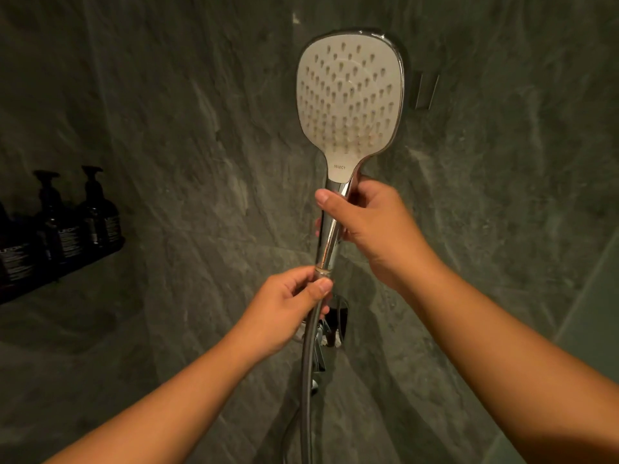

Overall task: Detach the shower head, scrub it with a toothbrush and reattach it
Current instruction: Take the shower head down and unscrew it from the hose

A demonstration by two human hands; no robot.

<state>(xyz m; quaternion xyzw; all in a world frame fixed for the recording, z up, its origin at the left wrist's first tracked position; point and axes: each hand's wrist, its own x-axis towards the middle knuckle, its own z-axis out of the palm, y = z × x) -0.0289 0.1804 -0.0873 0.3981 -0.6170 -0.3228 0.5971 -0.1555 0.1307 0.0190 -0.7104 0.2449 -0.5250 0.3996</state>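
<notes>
Now | R hand (365,226) grip: wraps shower head (350,98) handle; L hand (288,306) grip: pinches hose (306,380) nut just below

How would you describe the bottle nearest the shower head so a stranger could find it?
Start at the dark stone wall and look left to the black shelf of pump bottles. The rightmost bottle is the one, dark with a pump top and a pale label. Its neighbours stand further left, away from the shower head.

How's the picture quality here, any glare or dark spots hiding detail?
Head view: dim, greenish light; the white square shower head reads clearly, mild glare on its chrome handle; the dark pump bottles at left sink into shadow, labels unreadable; wide-angle bending at the edges.
</notes>
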